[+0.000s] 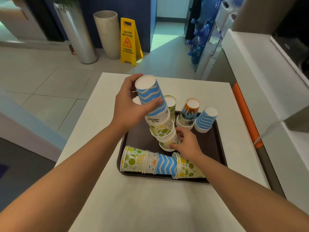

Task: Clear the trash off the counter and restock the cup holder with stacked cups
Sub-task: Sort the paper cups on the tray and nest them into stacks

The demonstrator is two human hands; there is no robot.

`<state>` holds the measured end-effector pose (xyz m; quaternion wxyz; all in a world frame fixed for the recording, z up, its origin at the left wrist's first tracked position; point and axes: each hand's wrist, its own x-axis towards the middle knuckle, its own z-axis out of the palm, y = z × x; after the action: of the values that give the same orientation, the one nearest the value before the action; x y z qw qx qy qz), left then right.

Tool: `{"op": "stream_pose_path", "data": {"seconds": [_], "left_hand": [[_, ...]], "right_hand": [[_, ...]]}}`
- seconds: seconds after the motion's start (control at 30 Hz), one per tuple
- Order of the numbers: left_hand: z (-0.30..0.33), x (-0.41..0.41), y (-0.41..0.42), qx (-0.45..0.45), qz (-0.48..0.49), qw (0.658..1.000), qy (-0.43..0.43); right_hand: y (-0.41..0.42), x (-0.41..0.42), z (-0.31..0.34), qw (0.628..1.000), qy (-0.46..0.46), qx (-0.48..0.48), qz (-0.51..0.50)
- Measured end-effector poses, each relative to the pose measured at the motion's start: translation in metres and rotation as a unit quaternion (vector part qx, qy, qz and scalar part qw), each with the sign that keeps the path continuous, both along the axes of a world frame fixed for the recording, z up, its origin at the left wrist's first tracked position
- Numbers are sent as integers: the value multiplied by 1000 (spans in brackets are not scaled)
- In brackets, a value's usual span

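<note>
A tall leaning stack of upside-down paper cups (161,126) rises from a dark brown tray (210,144) on the white counter. My left hand (128,106) grips the blue zigzag cup (150,96) at the top of that stack. My right hand (187,143) holds the stack's bottom cups. A second nested stack (150,162) lies on its side along the tray's front edge. Behind stand a green-dotted stack (171,102), a palm-print stack (189,113) and a short blue zigzag stack (205,119).
The white counter (133,206) runs toward me. A white unit with an orange edge strip (245,114) lies to the right. On the floor beyond are a yellow wet-floor sign (129,41), a metal cylinder (76,30) and a beige cylinder (107,34). Blue water bottles (200,34) sit on a rack.
</note>
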<state>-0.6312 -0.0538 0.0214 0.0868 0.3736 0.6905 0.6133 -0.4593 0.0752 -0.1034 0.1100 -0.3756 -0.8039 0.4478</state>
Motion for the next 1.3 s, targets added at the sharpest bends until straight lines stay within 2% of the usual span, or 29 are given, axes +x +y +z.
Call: {"op": "stream_pose_path", "data": {"seconds": [0.17, 0.43, 0.53, 0.67, 0.77, 0.9, 1.0, 1.17, 1.3], "left_hand": [[6, 2, 6, -29, -34, 998, 36], [14, 22, 28, -92, -119, 985, 90], [14, 26, 32, -101, -151, 982, 55], [14, 23, 23, -90, -168, 982, -14], [2, 17, 12, -127, -164, 978, -22], [-20, 18, 1, -208, -204, 957, -6], [-25, 26, 5, -200, -192, 961, 3], [-22, 35, 24, -168, -171, 970, -30], [-17, 41, 33, -162, -149, 975, -7]], "right_hand": [[-8, -11, 7, 999, 0, -38, 19], [2, 0, 99, 983, 179, 29, 2], [7, -5, 124, 978, 198, 55, 24], [8, -12, 136, 984, 171, 27, 38], [5, -14, 139, 986, 159, 21, 37], [2, -10, 146, 980, 197, -10, 15], [1, -7, 157, 977, 213, -18, 3], [1, -1, 179, 967, 252, -28, -11], [4, 5, 200, 955, 292, -33, -32]]}}
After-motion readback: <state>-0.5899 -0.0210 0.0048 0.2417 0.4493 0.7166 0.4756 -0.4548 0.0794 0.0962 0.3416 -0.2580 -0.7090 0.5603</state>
